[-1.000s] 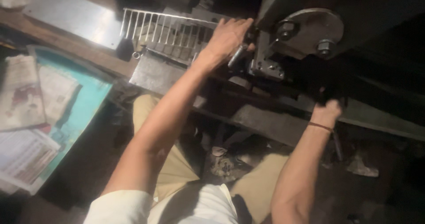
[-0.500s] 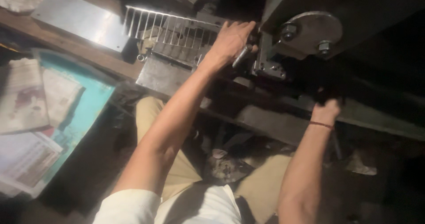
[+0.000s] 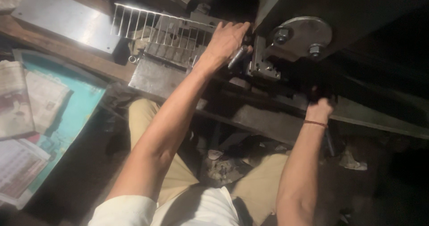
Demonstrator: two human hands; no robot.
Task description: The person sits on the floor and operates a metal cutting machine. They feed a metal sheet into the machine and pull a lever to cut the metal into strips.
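I sit at a dark metal press machine (image 3: 348, 11). My left hand (image 3: 228, 40) reaches up and forward, its fingers wrapped over a small metal rod (image 3: 237, 57) next to the machine's die block (image 3: 261, 65). My right hand (image 3: 319, 105), with a red thread on the wrist, is pressed up under the dark machine body; what it grips is hidden in shadow. A round steel plate with two bolts (image 3: 304, 36) sits just above and between both hands.
A wire rack (image 3: 147, 25) and a flat steel sheet (image 3: 67, 16) lie on the wooden bench at left. Newspapers rest on a teal board (image 3: 67, 114) at my left. Scrap litters the floor (image 3: 223, 168) between my knees.
My view has shifted slightly, so the machine and rack sit a little lower in the picture. Both hands keep their places on the machine.
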